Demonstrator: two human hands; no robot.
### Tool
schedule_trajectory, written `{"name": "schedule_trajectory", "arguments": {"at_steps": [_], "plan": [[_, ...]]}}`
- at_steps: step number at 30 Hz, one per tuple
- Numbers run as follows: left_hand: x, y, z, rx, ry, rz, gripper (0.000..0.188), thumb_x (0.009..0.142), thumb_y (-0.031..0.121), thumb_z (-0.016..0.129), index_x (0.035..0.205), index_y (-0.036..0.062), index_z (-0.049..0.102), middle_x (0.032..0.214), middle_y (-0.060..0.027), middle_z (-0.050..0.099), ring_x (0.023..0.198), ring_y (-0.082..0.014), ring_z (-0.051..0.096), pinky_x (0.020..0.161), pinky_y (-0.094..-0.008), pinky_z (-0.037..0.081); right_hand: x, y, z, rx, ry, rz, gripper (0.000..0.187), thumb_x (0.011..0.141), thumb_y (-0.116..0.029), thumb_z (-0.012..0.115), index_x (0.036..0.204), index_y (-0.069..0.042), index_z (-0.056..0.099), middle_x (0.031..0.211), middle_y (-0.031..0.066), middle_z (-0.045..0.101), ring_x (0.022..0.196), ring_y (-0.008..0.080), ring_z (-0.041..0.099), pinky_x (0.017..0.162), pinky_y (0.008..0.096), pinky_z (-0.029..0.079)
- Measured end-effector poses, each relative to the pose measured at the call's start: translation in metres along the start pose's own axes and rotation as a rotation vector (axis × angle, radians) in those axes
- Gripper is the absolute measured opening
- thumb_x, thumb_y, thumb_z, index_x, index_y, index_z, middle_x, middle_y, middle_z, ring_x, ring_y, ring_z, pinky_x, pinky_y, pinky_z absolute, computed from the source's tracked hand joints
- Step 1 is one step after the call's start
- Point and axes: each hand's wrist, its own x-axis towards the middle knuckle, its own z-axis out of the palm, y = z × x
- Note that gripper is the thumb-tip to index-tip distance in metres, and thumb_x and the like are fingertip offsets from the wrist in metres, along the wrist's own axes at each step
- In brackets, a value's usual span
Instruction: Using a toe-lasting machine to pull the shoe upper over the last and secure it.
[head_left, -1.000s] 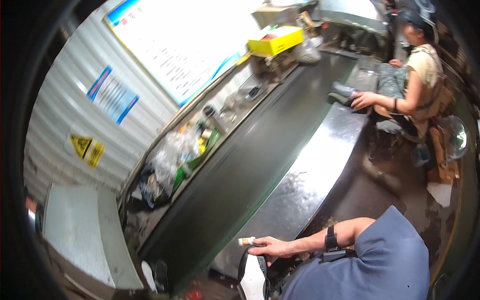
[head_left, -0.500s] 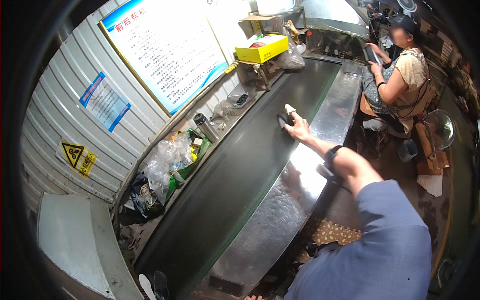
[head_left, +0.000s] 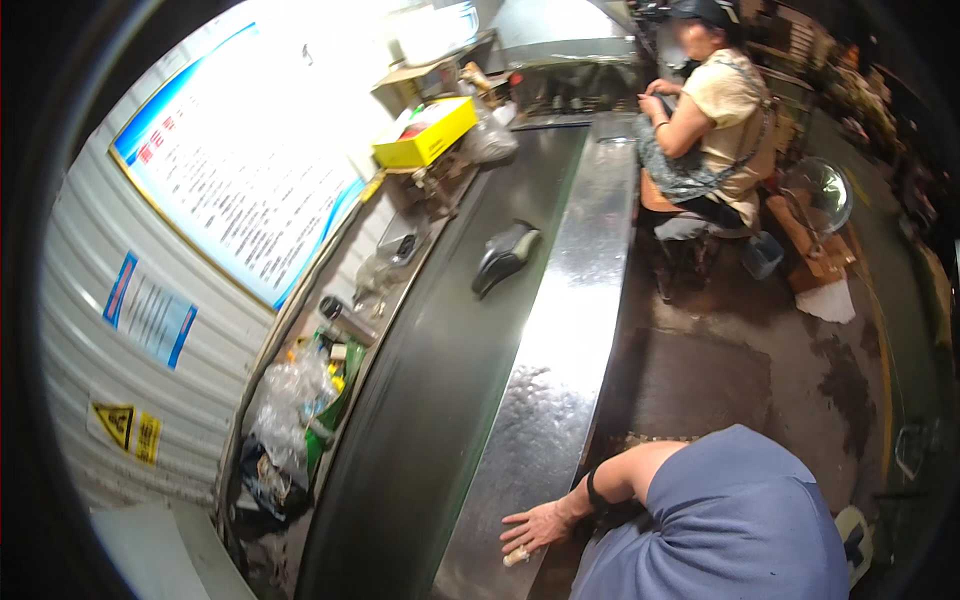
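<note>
My right hand (head_left: 537,527) is over the near part of the shiny metal ledge (head_left: 545,400), fingers spread and pointing left. Nothing is in it. One finger wears a pale wrap, and a dark band circles the forearm. I cannot tell whether the palm touches the metal. Farther off, a black and grey shoe (head_left: 505,257) lies on its own on the dark conveyor belt (head_left: 420,400), slightly blurred. My left hand is out of view.
Left of the belt are a steel flask (head_left: 347,318), clear plastic bags (head_left: 290,400) and a yellow box (head_left: 425,133). A person (head_left: 705,120) sits beyond the ledge, hands close together. A white and dark object (head_left: 854,540) shows behind my sleeve.
My right hand has left the dark thing it was at over the belt and come back, opening above the near ledge. My left fingertips have gone from the lower edge. The view has shifted.
</note>
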Motion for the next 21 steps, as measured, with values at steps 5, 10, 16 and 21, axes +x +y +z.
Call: {"name": "schedule_trajectory", "arguments": {"at_steps": [5, 10, 16, 21], "plan": [[0.063, 0.014, -0.006, 0.505, 0.001, 0.385, 0.040, 0.091, 0.016, 0.071, 0.126, -0.0001, 0.059, 0.117, -0.0176, 0.066, 0.105, -0.0307, 0.066, 0.092, -0.0405, 0.055, -0.081, 0.043, -0.071, 0.292, -0.175, 0.334, 0.112, 0.067, -0.051, 0.083, 0.154, -0.007, 0.029, 0.166, 0.0133, 0.019, 0.154, 0.0367, 0.012, 0.121, 0.0633, 0.004], [0.110, 0.112, 0.028, 0.906, 0.020, 0.823, 0.044, 0.090, 0.023, 0.069, 0.121, -0.0078, 0.063, 0.112, -0.0260, 0.069, 0.099, -0.0355, 0.069, 0.089, -0.0408, 0.054, -0.117, 0.040, -0.100, 0.280, -0.275, 0.544, 0.110, 0.068, -0.048, 0.084, 0.153, -0.005, 0.030, 0.166, 0.0144, 0.018, 0.154, 0.0360, 0.009, 0.121, 0.0622, 0.003], [0.202, 0.150, -0.045, 1.329, 0.400, 1.084, 0.051, 0.089, 0.025, 0.071, 0.127, -0.0072, 0.060, 0.130, -0.0281, 0.060, 0.118, -0.0391, 0.059, 0.106, -0.0433, 0.044, -0.076, 0.037, -0.103, 0.639, -0.232, 0.968, 0.096, 0.078, -0.042, 0.078, 0.149, 0.003, 0.031, 0.160, 0.0230, 0.027, 0.151, 0.0411, 0.018, 0.121, 0.0609, 0.011], [0.190, 0.168, -0.005, 1.279, 0.312, 1.208, 0.051, 0.090, 0.026, 0.071, 0.127, -0.0076, 0.059, 0.128, -0.0281, 0.061, 0.115, -0.0393, 0.060, 0.103, -0.0435, 0.046, -0.072, 0.031, -0.089, 0.617, -0.068, 1.078, 0.079, 0.081, -0.034, 0.077, 0.139, 0.002, 0.039, 0.145, 0.0208, 0.042, 0.141, 0.0372, 0.038, 0.120, 0.0629, 0.015]]}}
